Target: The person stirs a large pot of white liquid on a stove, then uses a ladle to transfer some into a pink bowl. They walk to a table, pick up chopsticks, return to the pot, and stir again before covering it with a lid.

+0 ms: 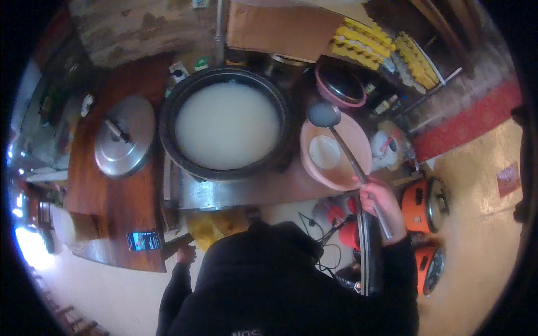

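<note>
My right hand (380,201) grips the handle of a metal ladle (324,114), whose bowl holds whitish liquid. The ladle's bowl is over the upper left rim of a pink plastic basin (336,176); a white round bowl or dish (324,152) lies inside the basin. Left of it stands a large dark pot (168,155) filled with cloudy white liquid. My left hand (186,254) hangs low beside the wooden table's edge, its fingers curled; whether it holds anything is unclear. A phone (144,241) with a lit screen lies near it.
A metal lid (126,143) rests on the wooden table (84,189) at left. Behind the basin are a pink container with a dark lid (340,84) and yellow egg trays (363,42). Orange pots (416,206) stand at right. Cables (332,235) lie below the counter.
</note>
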### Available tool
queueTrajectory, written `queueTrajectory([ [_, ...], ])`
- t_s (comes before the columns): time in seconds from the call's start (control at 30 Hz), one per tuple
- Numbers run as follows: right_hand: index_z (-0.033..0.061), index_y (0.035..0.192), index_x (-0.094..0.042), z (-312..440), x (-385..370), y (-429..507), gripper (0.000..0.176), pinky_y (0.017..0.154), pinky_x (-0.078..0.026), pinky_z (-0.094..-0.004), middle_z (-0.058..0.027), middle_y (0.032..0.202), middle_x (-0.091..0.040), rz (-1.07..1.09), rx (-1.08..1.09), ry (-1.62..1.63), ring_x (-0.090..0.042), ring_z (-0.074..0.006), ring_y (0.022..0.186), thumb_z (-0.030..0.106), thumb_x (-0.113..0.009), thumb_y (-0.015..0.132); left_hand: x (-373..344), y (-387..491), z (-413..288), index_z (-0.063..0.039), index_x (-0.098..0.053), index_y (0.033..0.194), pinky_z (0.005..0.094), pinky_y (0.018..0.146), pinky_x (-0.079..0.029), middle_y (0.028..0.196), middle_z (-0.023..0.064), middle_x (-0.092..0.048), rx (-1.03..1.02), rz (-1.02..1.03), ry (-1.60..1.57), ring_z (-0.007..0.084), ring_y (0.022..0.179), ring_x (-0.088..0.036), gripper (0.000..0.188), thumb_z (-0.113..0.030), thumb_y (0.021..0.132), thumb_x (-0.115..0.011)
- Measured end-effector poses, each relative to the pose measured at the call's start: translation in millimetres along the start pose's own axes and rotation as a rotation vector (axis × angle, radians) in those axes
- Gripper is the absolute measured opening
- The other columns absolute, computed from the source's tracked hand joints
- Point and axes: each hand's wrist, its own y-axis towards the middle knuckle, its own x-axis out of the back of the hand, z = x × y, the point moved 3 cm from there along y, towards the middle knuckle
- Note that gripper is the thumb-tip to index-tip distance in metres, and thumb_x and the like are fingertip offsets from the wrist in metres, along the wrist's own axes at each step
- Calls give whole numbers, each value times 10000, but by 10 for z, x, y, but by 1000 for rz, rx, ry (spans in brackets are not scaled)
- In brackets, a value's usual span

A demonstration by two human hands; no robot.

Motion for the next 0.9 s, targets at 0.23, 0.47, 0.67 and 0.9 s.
queueTrajectory([
  [0.23,39,1027,-607,-432,686,440,178,391,-347,-235,-45,667,-557,-298,112,-209,-469,-114,448,33,-594,849,-23,-89,-219,-97,-592,853,324,371,-402,611,26,-532,-52,-83,157,167,471,-540,47,-141,862,-605],
  [0.47,25,999,-598,-578,1051,512,175,397,-368,-254,-62,670,-577,-367,170,-273,-507,-135,475,24,-611,825,64,-59,-165,-124,-592,820,301,389,-374,598,9,-523,-157,63,138,158,466,-523,97,-194,888,-590],
  [0.67,40,1056,-612,-582,1078,573,236,404,-399,-276,-44,672,-585,-376,157,-313,-531,-129,505,39,-623,820,45,38,-146,-136,-592,801,306,406,-385,597,0,-519,-237,74,215,154,472,-521,143,-238,901,-583],
  [0.9,36,1097,-592,-579,1015,598,257,527,-506,-366,-136,771,-647,-464,209,-863,-639,-247,618,104,-601,849,38,26,-134,-135,-592,800,305,406,-384,608,4,-526,-216,37,191,151,478,-525,150,-248,898,-585],
])
